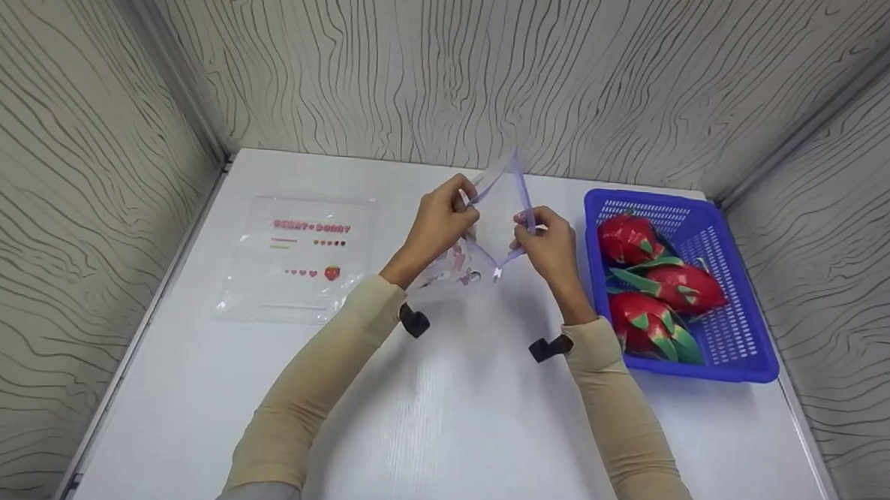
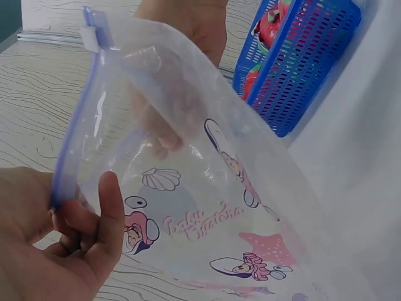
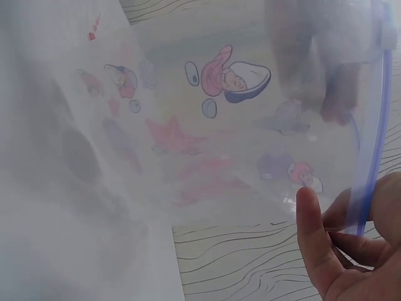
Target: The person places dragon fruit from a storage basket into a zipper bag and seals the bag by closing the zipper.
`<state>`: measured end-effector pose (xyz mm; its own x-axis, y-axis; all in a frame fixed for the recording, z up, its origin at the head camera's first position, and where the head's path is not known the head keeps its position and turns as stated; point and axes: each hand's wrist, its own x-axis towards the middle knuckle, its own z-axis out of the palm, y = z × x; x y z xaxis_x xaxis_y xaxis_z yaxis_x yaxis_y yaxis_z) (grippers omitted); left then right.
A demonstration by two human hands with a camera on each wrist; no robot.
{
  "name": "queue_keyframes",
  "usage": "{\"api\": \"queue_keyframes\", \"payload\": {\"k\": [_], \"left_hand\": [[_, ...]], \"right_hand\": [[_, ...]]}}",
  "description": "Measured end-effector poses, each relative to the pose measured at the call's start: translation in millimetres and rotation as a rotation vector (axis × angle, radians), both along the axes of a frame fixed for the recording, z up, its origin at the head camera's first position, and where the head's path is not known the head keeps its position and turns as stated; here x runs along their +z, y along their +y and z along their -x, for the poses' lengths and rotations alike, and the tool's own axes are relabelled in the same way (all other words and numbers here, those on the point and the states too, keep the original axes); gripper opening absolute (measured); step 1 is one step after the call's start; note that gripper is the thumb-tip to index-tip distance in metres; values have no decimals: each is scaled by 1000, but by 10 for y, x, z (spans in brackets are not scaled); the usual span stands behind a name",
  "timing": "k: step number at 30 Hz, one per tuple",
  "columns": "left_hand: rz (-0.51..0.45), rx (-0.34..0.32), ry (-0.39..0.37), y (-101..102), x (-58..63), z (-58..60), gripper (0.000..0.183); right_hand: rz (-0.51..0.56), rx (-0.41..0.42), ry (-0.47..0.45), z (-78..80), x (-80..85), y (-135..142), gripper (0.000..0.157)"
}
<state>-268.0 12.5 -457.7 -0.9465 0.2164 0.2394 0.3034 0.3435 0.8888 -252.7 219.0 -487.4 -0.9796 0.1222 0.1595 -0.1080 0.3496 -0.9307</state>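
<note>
A clear zipper bag (image 1: 503,207) with a purple zip edge and pink cartoon prints is held above the table, its mouth spread apart into a diamond shape. My left hand (image 1: 444,216) pinches one side of the mouth; my right hand (image 1: 548,243) pinches the opposite side. In the left wrist view, the left hand (image 2: 69,238) has its fingers curled on the purple edge, and the bag (image 2: 207,188) shows shells, a starfish and lettering. The right wrist view has the right hand (image 3: 351,244) gripping the edge near a corner of the bag (image 3: 188,138).
At the right stands a blue plastic basket (image 1: 743,308) holding three red dragon fruits (image 1: 684,287) with green leaf tips. Another clear bag (image 1: 302,255) with red and pink prints lies flat on the white table (image 1: 437,430) at the left. Wood-patterned panels (image 1: 423,69) enclose the table.
</note>
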Motion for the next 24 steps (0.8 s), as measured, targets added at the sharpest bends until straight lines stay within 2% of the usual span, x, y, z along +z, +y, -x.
{"api": "queue_keyframes", "payload": {"k": [10,17,24], "left_hand": [[-23,61,48,-104,28,32,11],[-28,93,59,-149,58,42,8],[-26,93,71,-152,67,40,10]], "right_hand": [[24,-4,-41,5,-45,67,19],[-100,-37,-73,26,-61,112,21],[-107,6,-94,34,-77,108,21]]}}
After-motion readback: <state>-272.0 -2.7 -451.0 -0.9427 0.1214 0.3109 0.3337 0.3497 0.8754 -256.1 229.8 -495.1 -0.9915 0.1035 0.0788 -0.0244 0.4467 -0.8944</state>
